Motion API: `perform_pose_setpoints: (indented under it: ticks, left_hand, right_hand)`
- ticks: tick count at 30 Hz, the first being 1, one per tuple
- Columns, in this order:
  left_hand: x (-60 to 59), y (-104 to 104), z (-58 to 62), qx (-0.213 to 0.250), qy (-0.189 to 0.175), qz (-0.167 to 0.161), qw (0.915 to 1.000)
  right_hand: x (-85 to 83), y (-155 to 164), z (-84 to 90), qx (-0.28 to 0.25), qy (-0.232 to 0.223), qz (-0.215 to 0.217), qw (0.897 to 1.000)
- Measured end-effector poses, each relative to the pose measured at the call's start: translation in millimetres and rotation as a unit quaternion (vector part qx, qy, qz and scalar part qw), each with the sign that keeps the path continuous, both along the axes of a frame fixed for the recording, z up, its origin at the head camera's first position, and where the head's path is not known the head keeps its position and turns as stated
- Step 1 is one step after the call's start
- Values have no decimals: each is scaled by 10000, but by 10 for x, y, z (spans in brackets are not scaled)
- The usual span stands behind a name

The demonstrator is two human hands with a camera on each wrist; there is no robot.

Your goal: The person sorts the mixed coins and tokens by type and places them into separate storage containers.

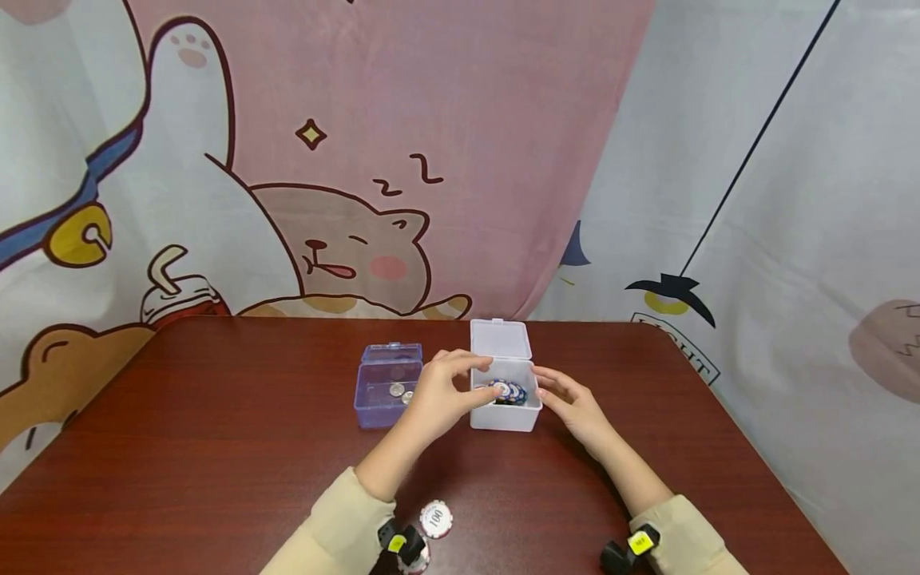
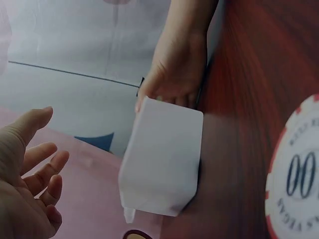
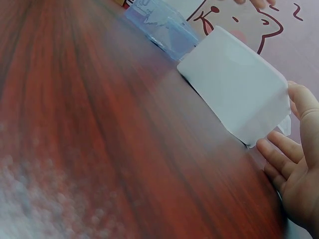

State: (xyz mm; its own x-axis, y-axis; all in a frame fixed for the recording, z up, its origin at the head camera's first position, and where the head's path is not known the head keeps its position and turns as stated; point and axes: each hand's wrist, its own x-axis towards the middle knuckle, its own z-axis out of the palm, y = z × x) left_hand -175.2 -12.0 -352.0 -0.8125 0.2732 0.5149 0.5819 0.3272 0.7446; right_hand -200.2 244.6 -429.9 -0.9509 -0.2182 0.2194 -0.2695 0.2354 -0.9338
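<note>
A white plastic box [image 1: 503, 419] with its lid tipped back stands on the table, with blue-and-white poker chips [image 1: 510, 391] inside. My left hand [image 1: 440, 393] hovers at the box's left side, thumb and fingers apart; the left wrist view shows the left hand [image 2: 30, 179] with nothing in it. Against the box's right side rests my right hand [image 1: 580, 411]. In the right wrist view the thumb of the right hand [image 3: 299, 164] lies by the upper edge and its extended fingers are beside the wall. The chips are hidden in both wrist views.
Left of the white box stands a translucent blue box [image 1: 374, 414], lid raised, holding silver coins [image 1: 397, 390]. A white 100 poker chip [image 1: 435, 519] lies near the front, with another chip [image 1: 417, 559] partly under the left wrist camera. A printed curtain [image 1: 503, 160] hangs behind the table [image 1: 216, 447].
</note>
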Motion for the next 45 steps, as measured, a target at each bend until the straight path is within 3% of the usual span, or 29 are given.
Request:
perform_pose_setpoints:
  ticks: [15,24,29,45]
  left_hand:
    - [266,-235,3,-45,153,-409,9990]
    - [389,-346,-12,-221,7,-526,9984]
    - [455,-419,-40,-364,150,-558,9977]
    - [570,-651,-154,-675,442,-560,9952]
  right_hand:
    - [13,-3,18,-14,10,4,10000]
    - [2,-3,12,20,-3,-33,10000]
    - [11,-8,23,12,-17,-38,10000]
    - [0,-3,15,-15,-53,-44,10000]
